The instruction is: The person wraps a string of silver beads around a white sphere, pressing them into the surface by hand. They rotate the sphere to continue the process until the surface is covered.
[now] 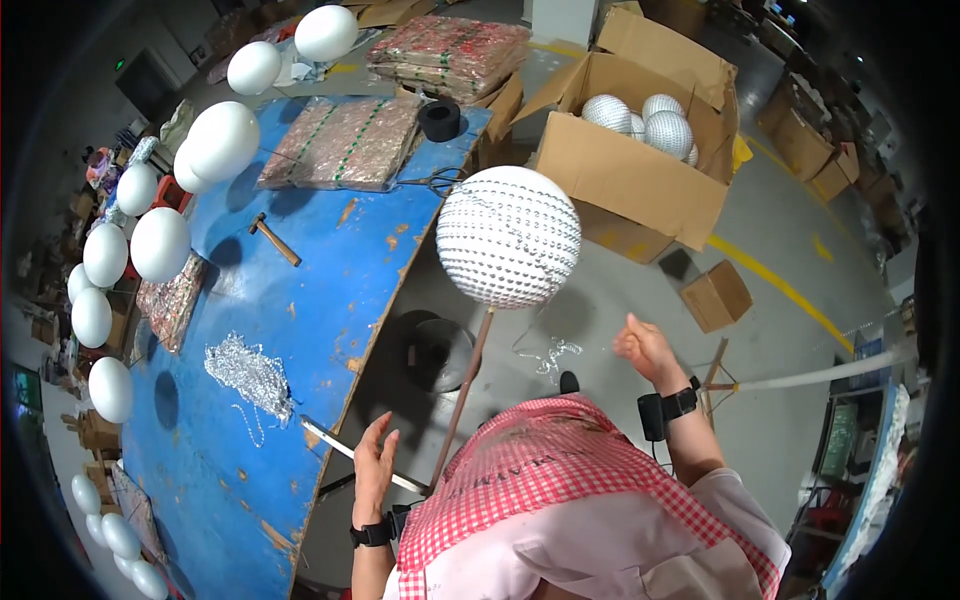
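Observation:
A white ball (508, 237) ringed with rows of silver beads stands on top of a brown stick (465, 395) in front of me. My left hand (374, 462) is beside a white bar (340, 440) at the table's edge; its fingers are apart and nothing shows in them. To the right of the ball, clear of it, my right hand (645, 350) hangs in the air with fingers loosely bent and no object visible in it. A heap of silver bead chain (248, 375) lies on the blue table (330, 300). Below the ball, a short bead strand (550, 357) shows against the floor.
Plain white balls (160, 245) line the table's left side. On the table are a hammer (275, 240), scissors (440, 182), a black tape roll (440, 120) and a wrapped bundle (345, 143). An open carton (640, 180) of beaded balls stands far right, a smaller box (716, 297) nearer.

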The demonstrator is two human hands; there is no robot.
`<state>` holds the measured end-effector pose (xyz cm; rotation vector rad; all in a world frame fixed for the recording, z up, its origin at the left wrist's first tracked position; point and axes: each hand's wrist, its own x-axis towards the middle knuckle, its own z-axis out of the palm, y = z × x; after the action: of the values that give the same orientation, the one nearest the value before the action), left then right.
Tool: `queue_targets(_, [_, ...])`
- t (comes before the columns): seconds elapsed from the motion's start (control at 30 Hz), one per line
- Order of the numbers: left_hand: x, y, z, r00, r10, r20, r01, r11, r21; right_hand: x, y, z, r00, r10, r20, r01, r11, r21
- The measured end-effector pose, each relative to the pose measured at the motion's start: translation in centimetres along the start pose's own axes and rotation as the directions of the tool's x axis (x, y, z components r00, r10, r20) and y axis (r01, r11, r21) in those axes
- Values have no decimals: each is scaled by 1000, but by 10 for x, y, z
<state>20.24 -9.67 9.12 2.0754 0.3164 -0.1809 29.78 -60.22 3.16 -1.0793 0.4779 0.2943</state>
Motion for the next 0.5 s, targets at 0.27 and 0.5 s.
queue_targets(0.27, [41,77,86,995,6,-101,-16,995,-101,17,-94,27,921,42,388,10,991,-132])
queue_targets(0.5, [67,149,125,951,10,-309,-47,993,-110,96,-70,-73,920,190,342,87,752,-654])
